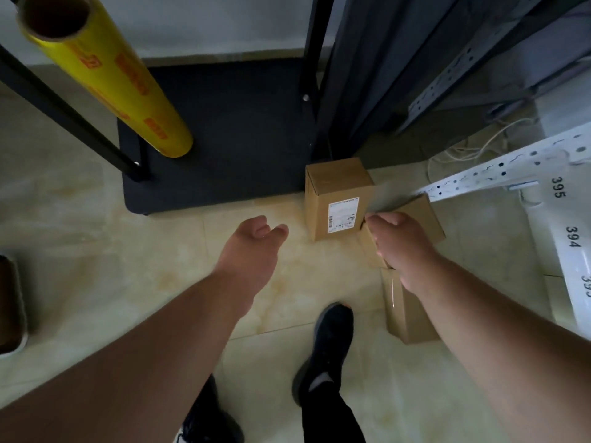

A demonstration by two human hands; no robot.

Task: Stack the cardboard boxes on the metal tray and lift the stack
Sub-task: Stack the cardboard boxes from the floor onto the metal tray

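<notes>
Arms: my left hand (256,239) and my right hand (401,247) are bare, no sleeves to see.
Legs: I wear black trousers (329,417).
Feet: black shoes (329,343), with a grey-white part at the opening.

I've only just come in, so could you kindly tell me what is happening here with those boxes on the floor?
A person is bending over a pale tiled floor. Their right hand grips a small brown cardboard box beside a taller labelled cardboard box, with a third flat cardboard box lying nearer their dark shoe. The left hand hovers open, holding nothing. Nothing is stacked yet.
</notes>
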